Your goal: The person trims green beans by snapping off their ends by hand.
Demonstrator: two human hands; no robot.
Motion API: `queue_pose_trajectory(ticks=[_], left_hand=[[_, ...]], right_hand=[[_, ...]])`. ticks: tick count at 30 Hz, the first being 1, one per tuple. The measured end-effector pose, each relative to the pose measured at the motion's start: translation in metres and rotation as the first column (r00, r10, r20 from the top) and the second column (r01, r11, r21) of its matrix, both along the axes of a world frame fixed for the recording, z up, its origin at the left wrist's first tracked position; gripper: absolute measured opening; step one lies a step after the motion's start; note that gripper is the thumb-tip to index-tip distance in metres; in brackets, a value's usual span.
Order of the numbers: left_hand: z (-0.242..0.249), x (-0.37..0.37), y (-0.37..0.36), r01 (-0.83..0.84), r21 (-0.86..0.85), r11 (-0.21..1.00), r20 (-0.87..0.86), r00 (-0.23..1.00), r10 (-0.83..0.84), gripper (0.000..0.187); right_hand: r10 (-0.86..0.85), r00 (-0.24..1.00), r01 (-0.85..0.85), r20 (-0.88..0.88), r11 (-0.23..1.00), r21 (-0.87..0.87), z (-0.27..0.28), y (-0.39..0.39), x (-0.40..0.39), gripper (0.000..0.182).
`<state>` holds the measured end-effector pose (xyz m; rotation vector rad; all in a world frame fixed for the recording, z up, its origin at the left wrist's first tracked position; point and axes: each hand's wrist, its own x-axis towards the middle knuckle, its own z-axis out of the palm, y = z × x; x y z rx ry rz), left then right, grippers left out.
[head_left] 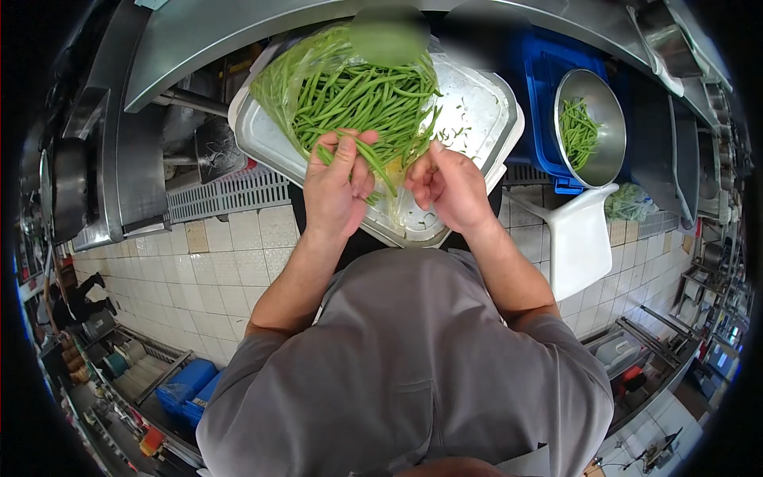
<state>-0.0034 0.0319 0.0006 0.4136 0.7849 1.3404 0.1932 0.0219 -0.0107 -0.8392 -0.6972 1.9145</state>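
Note:
A large heap of green beans (358,103) fills an opened clear plastic bag (274,83) lying on a metal tray (266,147). My left hand (340,179) is closed around a few green beans (384,173), whose ends point toward my right hand. My right hand (447,184) is close beside them, its fingers curled and thumb raised near the index finger. Whatever its fingertips pinch, if anything, is hidden or too small to make out. Small trimmed bean ends (455,133) are scattered over the tray's right side.
At the right, a steel bowl (612,131) with trimmed beans (579,135) rests over a blue bin (544,151). A white chair (580,246) stands below it. Steel shelving (230,36) runs along the far side. Another person's dark-clothed legs (79,302) show far left.

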Motion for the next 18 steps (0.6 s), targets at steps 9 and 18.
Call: queue_pose_trajectory(ticks=[9, 18], left_hand=[[-0.004, -0.005, -0.007, 0.02, 0.49, 0.871, -0.58, 0.753, 0.31, 0.015], [0.018, -0.002, -0.002, -0.034, 0.193, 0.981, -0.06, 0.997, 0.047, 0.014]], right_hand=[[0.14, 0.865, -0.195, 0.482, 0.979, 0.066, 0.023, -0.013, -0.006, 0.018], [0.108, 0.994, -0.112, 0.029, 0.973, 0.202, -0.005, -0.017, 0.004, 0.019]])
